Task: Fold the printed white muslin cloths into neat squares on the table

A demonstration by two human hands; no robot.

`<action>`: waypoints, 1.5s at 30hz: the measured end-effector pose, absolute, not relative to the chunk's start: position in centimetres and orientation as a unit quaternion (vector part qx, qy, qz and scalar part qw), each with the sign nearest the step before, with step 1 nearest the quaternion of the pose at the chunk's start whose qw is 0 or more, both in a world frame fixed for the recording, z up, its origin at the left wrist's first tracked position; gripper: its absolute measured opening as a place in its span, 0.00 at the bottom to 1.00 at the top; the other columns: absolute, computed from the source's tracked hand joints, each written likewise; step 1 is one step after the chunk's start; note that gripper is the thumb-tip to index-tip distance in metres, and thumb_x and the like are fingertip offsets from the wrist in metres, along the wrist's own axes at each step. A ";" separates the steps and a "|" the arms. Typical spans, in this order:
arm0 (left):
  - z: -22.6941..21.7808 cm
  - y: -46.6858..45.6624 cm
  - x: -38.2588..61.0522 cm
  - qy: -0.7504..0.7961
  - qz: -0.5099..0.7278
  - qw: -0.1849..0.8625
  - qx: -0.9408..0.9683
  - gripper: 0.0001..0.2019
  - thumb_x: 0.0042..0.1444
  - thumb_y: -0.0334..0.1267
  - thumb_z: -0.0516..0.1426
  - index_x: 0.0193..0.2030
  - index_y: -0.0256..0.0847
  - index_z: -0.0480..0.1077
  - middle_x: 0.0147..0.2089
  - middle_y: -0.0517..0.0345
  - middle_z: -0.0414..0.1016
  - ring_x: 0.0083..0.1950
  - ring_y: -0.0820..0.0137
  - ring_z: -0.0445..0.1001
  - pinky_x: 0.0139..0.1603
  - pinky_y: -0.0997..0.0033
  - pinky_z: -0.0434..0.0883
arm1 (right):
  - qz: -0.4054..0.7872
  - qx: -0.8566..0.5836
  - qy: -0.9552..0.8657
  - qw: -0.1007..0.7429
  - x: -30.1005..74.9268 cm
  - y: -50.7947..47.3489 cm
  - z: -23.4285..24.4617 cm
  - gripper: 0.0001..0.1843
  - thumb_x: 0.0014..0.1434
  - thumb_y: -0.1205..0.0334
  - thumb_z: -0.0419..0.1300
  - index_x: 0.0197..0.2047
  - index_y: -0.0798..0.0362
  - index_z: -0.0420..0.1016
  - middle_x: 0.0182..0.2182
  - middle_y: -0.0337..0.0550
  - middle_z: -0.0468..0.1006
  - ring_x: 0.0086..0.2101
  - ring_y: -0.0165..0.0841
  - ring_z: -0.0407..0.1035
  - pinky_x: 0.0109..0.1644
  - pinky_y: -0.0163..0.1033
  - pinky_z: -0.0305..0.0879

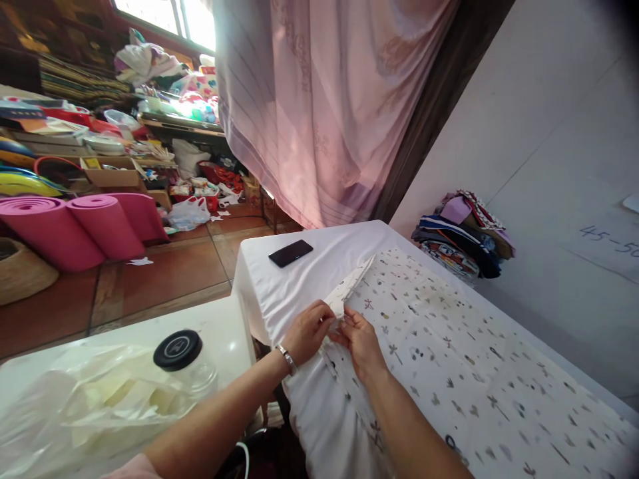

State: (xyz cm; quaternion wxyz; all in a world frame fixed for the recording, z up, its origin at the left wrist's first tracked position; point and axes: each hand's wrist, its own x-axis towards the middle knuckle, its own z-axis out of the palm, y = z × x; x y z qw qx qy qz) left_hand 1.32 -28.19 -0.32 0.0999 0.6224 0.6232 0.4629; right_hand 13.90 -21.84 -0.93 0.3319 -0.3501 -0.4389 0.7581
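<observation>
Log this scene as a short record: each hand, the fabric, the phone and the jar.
Left hand: pinching the palm-tree-print fabric at its folded edge
Right hand: gripping the same edge, close beside the left
Fabric: white, small prints, spread over the white tablecloth
Smartphone: dark screen, on the tablecloth beyond the left hand
Jar: clear, black-lidded, on the side table, beside a plastic bag

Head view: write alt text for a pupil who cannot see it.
A person's left hand and right hand pinch the edge of a patterned cloth spread over a white sheet. A phone lies beyond them on the sheet; at left, a lidded jar and plastic bag rest on a white table.
</observation>
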 end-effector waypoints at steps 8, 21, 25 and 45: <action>-1.0 -28.2 1.6 0.613 0.381 0.026 0.691 0.09 0.59 0.33 0.44 0.35 0.40 0.64 0.36 0.56 0.66 0.38 0.71 0.66 0.40 0.70 0.64 | 0.759 -0.366 -0.423 0.331 14.1 -21.7 -0.7 0.29 0.41 0.66 0.61 0.50 0.55 0.67 0.35 0.41 0.76 0.33 0.32 0.70 0.36 0.38 0.69; -1.0 -27.9 2.0 0.646 0.376 0.090 0.658 0.08 0.54 0.36 0.52 0.42 0.42 0.62 0.39 0.58 0.65 0.38 0.71 0.67 0.40 0.70 0.64 | 0.791 -0.322 -0.417 0.311 14.2 -22.2 0.2 0.39 0.43 0.71 0.57 0.60 0.54 0.56 0.41 0.42 0.76 0.36 0.32 0.70 0.41 0.37 0.67; -1.0 -27.0 1.5 0.664 0.376 0.099 0.639 0.05 0.54 0.35 0.50 0.37 0.42 0.64 0.38 0.59 0.66 0.36 0.72 0.68 0.38 0.72 0.65 | 0.794 -0.292 -0.443 0.297 14.1 -22.3 0.7 0.40 0.47 0.68 0.58 0.63 0.50 0.49 0.48 0.42 0.73 0.45 0.34 0.67 0.46 0.38 0.65; -1.3 -24.4 -9.6 0.890 0.142 0.015 0.434 0.09 0.50 0.37 0.46 0.34 0.42 0.64 0.41 0.52 0.72 0.41 0.59 0.72 0.35 0.64 0.65 | 0.209 -0.332 -0.909 0.140 27.5 -21.9 -5.9 0.23 0.60 0.52 0.49 0.59 0.37 0.58 0.59 0.35 0.56 0.57 0.43 0.53 0.56 0.47 0.59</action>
